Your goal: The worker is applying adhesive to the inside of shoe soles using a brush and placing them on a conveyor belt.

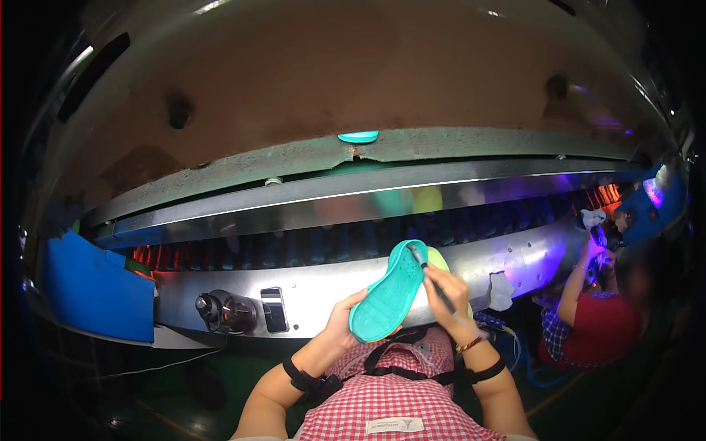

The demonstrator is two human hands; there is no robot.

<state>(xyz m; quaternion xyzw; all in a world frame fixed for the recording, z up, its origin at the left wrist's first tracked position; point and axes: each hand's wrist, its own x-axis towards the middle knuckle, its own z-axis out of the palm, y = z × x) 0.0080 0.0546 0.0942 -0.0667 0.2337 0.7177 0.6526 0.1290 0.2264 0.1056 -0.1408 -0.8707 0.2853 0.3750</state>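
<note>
A turquoise shoe sole is tilted up in front of me, its hollow inner side facing me. My left hand grips the sole's lower left edge. In my right hand is a slim brush with a dark handle, held like a pen. Its tip reaches the inside of the sole near the upper end; whether it touches there I cannot tell. Partly hidden behind the turquoise sole and my right hand, a yellow-green piece shows.
On the metal ledge lie a phone and a dark round container. A white cloth-like piece rests on the right. Beyond the ledge runs a dark slatted conveyor. A co-worker in red works at far right.
</note>
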